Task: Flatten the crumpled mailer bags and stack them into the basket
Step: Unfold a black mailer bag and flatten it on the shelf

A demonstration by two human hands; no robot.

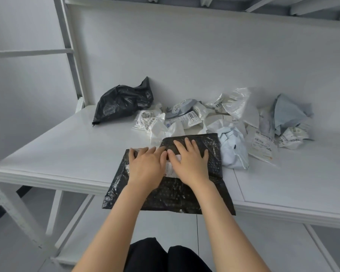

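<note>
A black mailer bag (171, 195) lies spread at the front edge of the white table (67, 150), its near end hanging over the edge. My left hand (145, 165) and my right hand (188, 161) press flat on it side by side, fingers straight, over a white label. Behind it lie several crumpled bags: another black bag (122, 103) at the back left, white labelled bags (155, 122), a clear bag (238, 103), a pale blue bag (232, 150) and a grey-blue bag (289, 112). No basket is in view.
The table stands inside a white metal shelving frame (71, 55) with a white back panel. A lower shelf (165, 228) shows beneath the table edge. My dark trousers (165, 258) are at the bottom of the view.
</note>
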